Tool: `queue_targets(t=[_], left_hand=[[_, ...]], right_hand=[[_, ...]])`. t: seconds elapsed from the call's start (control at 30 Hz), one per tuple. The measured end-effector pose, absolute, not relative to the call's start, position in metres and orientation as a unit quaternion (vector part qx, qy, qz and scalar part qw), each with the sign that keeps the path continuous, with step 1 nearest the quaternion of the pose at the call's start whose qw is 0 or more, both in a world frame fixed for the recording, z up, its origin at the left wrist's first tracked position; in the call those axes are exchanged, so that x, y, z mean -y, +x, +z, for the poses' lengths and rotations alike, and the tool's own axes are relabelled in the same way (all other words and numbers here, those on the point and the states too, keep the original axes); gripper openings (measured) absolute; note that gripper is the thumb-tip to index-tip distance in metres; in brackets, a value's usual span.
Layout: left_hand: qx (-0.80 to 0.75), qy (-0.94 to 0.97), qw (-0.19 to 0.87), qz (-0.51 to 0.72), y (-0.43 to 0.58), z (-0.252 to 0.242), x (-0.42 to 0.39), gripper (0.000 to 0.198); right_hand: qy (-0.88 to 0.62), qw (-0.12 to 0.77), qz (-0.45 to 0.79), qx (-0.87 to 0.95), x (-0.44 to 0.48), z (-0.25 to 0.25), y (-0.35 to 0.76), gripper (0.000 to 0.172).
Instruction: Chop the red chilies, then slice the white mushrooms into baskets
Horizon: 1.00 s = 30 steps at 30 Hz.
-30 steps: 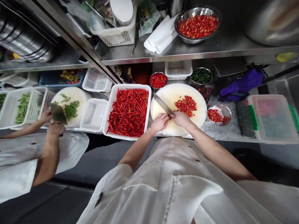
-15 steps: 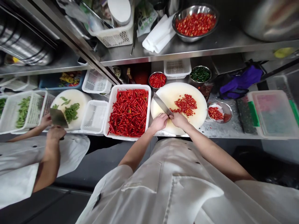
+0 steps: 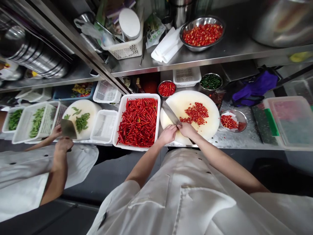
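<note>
My right hand (image 3: 187, 130) is wrapped around the handle of a kitchen knife (image 3: 170, 113), whose blade slants up and left over a round white cutting board (image 3: 210, 131). Close against the knife, my left hand (image 3: 168, 133) has its fingers pinched together at the board's near left part; whatever they hold is too small to make out. Chopped red chilies (image 3: 197, 113) lie in a heap on the board, right of the blade. Left of the board stands a white basket (image 3: 116, 130) full of whole red chilies (image 3: 139, 122).
A metal bowl of chopped chilies (image 3: 233, 120) sits right of the board. Behind it are cups of red chilies (image 3: 167, 88) and green chilies (image 3: 211, 81). A steel shelf (image 3: 220, 56) overhangs the counter. At left, a co-worker's hands (image 3: 64, 144) hold a cleaver (image 3: 68, 128) near cut greens.
The whole view has shifted, so everything appears slightly lower and mostly farther right. Both my hands stay together at the board's near side, with the knife still in my right hand.
</note>
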<state>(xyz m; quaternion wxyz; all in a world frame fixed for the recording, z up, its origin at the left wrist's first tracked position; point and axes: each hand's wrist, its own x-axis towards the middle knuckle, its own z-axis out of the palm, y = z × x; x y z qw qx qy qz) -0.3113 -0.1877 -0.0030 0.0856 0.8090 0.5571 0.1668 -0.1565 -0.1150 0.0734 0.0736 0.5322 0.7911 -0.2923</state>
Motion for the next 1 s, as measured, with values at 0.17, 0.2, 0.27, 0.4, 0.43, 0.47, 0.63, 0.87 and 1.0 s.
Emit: queue_targets(t=[0.17, 0.2, 0.27, 0.4, 0.43, 0.47, 0.63, 0.87, 1.0], left_hand=[[-0.573, 0.8, 0.078, 0.158, -0.311, -0.007, 0.198, 0.031], [-0.577, 0.798, 0.077, 0.154, -0.31, -0.008, 0.2, 0.031], [-0.584, 0.795, 0.076, 0.148, -0.308, -0.01, 0.203, 0.03], [-0.6, 0.779, 0.079, 0.162, -0.303, -0.015, 0.208, 0.026], [-0.603, 0.776, 0.083, 0.166, -0.303, -0.017, 0.209, 0.026], [-0.604, 0.774, 0.087, 0.171, -0.302, -0.019, 0.211, 0.027], [-0.601, 0.766, 0.088, 0.208, -0.305, -0.024, 0.219, 0.027], [-0.664, 0.734, 0.007, 0.142, -0.284, -0.025, 0.18, 0.106], [-0.66, 0.738, 0.002, 0.143, -0.267, -0.023, 0.126, 0.097]], right_hand=[[0.511, 0.079, -0.298, -0.802, 0.123, 0.073, -0.152, 0.039], [0.512, 0.08, -0.301, -0.8, 0.125, 0.072, -0.151, 0.04], [0.51, 0.08, -0.311, -0.798, 0.127, 0.069, -0.148, 0.04], [0.497, 0.065, -0.345, -0.794, 0.127, 0.063, -0.146, 0.037], [0.5, 0.063, -0.353, -0.788, 0.127, 0.062, -0.146, 0.036], [0.502, 0.062, -0.361, -0.783, 0.127, 0.062, -0.147, 0.036], [0.498, 0.021, -0.396, -0.771, 0.119, 0.066, -0.137, 0.035], [0.591, -0.017, -0.298, -0.75, 0.072, 0.084, -0.051, 0.041], [0.66, 0.047, -0.195, -0.725, 0.05, 0.095, -0.006, 0.044]])
